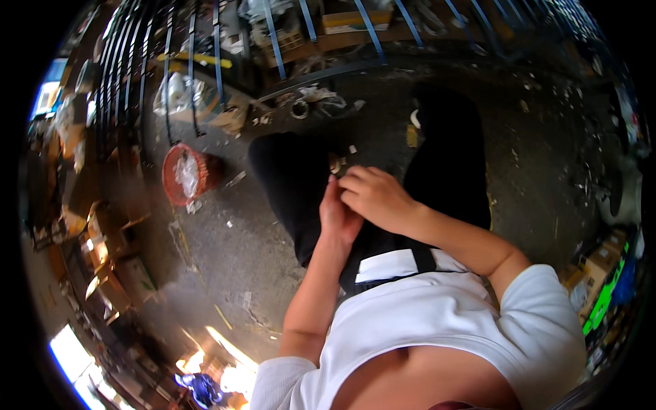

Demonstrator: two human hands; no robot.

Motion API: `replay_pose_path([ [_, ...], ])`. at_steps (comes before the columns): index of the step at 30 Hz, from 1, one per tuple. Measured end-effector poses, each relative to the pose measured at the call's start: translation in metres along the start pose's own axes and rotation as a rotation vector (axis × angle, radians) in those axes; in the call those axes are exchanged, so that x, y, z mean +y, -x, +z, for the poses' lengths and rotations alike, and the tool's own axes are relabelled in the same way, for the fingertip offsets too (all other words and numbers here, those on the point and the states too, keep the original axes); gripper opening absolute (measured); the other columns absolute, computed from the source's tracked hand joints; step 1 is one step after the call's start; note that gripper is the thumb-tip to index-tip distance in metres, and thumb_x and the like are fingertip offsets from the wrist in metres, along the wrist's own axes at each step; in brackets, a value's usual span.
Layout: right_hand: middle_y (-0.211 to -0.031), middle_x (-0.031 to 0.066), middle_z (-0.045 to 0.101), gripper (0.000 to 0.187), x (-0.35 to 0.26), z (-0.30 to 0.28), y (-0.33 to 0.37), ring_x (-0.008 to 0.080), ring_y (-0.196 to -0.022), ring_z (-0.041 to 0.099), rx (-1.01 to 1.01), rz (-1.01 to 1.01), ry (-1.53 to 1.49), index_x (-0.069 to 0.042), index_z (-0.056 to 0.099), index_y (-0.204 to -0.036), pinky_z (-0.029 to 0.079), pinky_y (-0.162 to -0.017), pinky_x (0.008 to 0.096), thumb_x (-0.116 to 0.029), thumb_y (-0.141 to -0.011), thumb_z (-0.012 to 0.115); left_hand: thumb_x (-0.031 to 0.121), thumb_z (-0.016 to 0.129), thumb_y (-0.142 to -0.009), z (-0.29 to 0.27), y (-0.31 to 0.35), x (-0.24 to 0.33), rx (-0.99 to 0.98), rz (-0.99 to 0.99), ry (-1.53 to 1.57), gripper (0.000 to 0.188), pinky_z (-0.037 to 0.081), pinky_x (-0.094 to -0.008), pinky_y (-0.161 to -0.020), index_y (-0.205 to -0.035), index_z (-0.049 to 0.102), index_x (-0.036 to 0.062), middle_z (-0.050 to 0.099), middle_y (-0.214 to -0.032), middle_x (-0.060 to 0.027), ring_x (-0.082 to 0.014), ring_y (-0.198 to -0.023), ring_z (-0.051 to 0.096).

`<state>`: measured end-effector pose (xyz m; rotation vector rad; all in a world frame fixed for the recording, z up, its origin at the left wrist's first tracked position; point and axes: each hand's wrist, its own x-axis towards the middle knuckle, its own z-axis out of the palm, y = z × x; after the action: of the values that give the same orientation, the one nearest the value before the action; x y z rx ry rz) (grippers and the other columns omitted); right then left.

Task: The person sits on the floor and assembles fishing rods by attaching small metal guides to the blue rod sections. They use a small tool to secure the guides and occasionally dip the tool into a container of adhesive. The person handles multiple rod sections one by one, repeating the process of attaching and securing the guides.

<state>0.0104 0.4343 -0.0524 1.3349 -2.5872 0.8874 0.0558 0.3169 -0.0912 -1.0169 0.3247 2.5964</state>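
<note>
My two hands meet above my lap, just past the knees of my dark trousers (287, 184). My left hand (340, 213) is closed, its thumb and fingers pointing up and away from me. Over its fingertips bends my right hand (377, 197), fingers curled in a pinch against the left. Whatever sits between the fingertips is hidden or too small to name. A small pale-brown patch (335, 162) shows just beyond the fingers; I cannot tell whether it is held or lies lower down.
Dark straps (273, 44) hang in a row from a rack ahead. A red basket (198, 179) with crumpled white plastic stands at left. Beyond it sits a box (229, 113) with plastic bags. Cardboard boxes (113, 294) pile up far left, and scraps litter the concrete floor (225, 239).
</note>
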Motion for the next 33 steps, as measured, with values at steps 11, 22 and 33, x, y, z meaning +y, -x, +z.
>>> replay_pose_path([
  [11, -0.08, 0.0068, 0.06, 0.014, 0.02, -0.017, -0.015, 0.0232, -0.087, 0.058, -0.03, 0.007, -0.213, -0.004, 0.057, -0.072, 0.046, -0.079, 0.0367, -0.005, -0.063, 0.068, 0.036, 0.034, -0.097, 0.033, -0.005, 0.003, 0.032, -0.079, -0.001, 0.036, 0.046, -0.0332, -0.082, -0.101, 0.052, 0.0053, 0.058, -0.096, -0.0066, -0.0178, -0.091, 0.057],
  [22, -0.079, 0.0097, 0.063, 0.019, 0.027, -0.033, -0.043, 0.0202, -0.069, 0.063, 0.143, 0.201, -0.602, -0.001, 0.065, -0.082, 0.051, -0.06, 0.0282, 0.002, -0.065, 0.071, 0.032, 0.044, -0.094, 0.044, -0.01, 0.026, 0.072, -0.044, -0.034, 0.027, 0.041, -0.0239, -0.058, -0.086, 0.053, 0.0085, 0.051, -0.071, 0.0008, -0.01, -0.063, 0.049],
  [33, -0.08, 0.0154, 0.059, 0.015, 0.012, -0.065, -0.1, 0.0178, -0.065, 0.063, 0.455, 0.232, -1.032, 0.003, 0.056, -0.077, 0.053, -0.053, 0.0246, 0.0, -0.072, 0.07, 0.043, 0.051, -0.089, 0.137, -0.033, 0.11, -0.478, 0.073, -0.129, 0.035, 0.018, -0.0186, -0.043, -0.089, 0.057, 0.0085, 0.026, -0.058, 0.0084, -0.0038, -0.049, 0.021],
])
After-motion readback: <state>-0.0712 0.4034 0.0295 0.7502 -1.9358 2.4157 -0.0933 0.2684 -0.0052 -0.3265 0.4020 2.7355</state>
